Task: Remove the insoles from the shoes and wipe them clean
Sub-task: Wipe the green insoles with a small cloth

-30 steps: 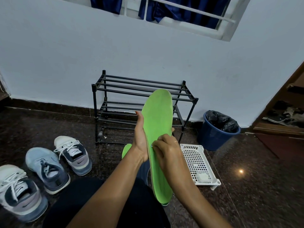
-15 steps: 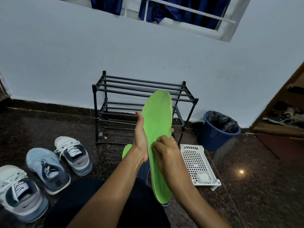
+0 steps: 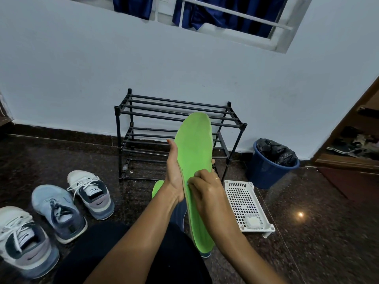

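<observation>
- Three shoes [image 3: 59, 212] sit side by side on the near left floor and block a low reach there.
- The black rack [image 3: 176, 111] stands far centre against the wall, behind the insole [image 3: 194, 150] held up by my left grip [image 3: 174, 177] and right grip [image 3: 207, 189].
- The white tray [image 3: 244, 201] lies just right of my right grip, with the blue bin [image 3: 268, 171] beyond it.
- Open floor [image 3: 317, 232] spreads right of the tray.

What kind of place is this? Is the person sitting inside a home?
Most likely a home entryway or hallway: a black shoe rack stands against the white wall, sneakers sit on the dark polished floor, and a lined blue bin stands beside the rack.
</observation>
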Action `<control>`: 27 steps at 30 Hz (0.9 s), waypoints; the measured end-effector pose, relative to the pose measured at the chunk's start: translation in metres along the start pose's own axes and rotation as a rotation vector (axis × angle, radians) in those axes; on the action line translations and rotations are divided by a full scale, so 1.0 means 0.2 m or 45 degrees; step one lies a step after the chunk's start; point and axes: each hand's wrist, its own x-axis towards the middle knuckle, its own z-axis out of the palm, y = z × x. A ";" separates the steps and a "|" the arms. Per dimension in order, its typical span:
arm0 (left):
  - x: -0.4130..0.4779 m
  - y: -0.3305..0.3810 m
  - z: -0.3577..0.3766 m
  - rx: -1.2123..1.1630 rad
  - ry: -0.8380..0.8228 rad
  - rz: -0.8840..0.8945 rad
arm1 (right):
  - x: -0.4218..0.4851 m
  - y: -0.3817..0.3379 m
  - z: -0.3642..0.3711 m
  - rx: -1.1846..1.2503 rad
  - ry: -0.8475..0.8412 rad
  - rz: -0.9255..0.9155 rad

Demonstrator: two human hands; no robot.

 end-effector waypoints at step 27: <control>0.00 0.00 0.00 0.037 0.070 -0.019 | 0.10 0.07 0.03 -0.028 0.082 0.153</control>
